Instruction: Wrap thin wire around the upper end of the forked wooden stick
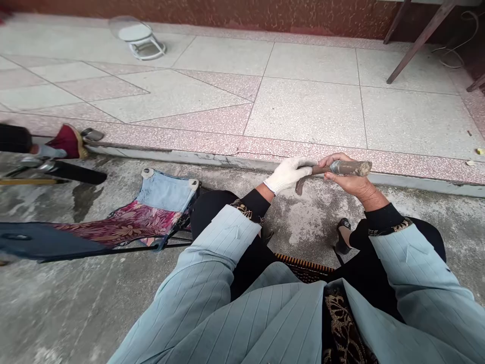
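Note:
A short wooden-handled tool [350, 168] with a wire-wrapped collar and a dark curved metal blade is held level in front of me, above my knees. My right hand [350, 182], bare, is wrapped round the handle near the wire collar. My left hand [288, 173], in a white knitted glove, is closed on the metal part where the blade [300, 185] bends down. The frayed handle end points right.
A folding stool [151, 212] with a patchwork fabric seat stands at my left on the concrete. Tools and a dark red item [64, 144] lie by the tiled step [235, 154]. A white stand [142, 40] sits far left; wooden table legs [420, 40] are at the top right.

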A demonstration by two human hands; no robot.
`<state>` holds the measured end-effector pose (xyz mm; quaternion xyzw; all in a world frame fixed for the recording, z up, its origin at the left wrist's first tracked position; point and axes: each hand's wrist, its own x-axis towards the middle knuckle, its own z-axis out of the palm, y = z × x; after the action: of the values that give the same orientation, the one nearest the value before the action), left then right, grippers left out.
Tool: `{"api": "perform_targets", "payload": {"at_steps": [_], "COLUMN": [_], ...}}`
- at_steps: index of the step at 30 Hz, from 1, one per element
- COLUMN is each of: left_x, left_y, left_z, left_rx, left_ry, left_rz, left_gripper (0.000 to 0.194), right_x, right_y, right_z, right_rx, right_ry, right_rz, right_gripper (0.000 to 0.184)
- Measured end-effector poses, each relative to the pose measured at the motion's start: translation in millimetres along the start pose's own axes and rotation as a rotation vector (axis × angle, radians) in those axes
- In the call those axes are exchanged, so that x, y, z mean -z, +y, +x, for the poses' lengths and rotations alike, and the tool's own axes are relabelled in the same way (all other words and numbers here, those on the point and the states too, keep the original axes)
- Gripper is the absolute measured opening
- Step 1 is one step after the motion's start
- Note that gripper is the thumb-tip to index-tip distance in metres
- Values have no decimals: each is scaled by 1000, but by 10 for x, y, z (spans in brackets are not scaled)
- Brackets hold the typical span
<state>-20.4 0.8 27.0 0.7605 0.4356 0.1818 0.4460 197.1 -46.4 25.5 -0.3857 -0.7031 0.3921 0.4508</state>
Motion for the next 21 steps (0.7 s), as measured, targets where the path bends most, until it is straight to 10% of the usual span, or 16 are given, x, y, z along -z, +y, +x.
{"api": "perform_targets", "payload": {"at_steps": [6,11,21], "left_x": [-27,-13,-55], "left_y": [-223,-413,-536], "left_z": [162,267,258], "left_rx": [-98,172,424], "left_ry": [22,21,-99], "left_rz": [171,387,-70], "left_gripper": [28,27,7], "right_x": [-38,-38,120], "right_y": [20,-97,-182], "right_z": [-12,-25,-10], "right_rx": [-28,21,160], "right_ry": [-40,-48,302], "right_rz": [20,-44,-262], "right_gripper": [25,25,23]}}
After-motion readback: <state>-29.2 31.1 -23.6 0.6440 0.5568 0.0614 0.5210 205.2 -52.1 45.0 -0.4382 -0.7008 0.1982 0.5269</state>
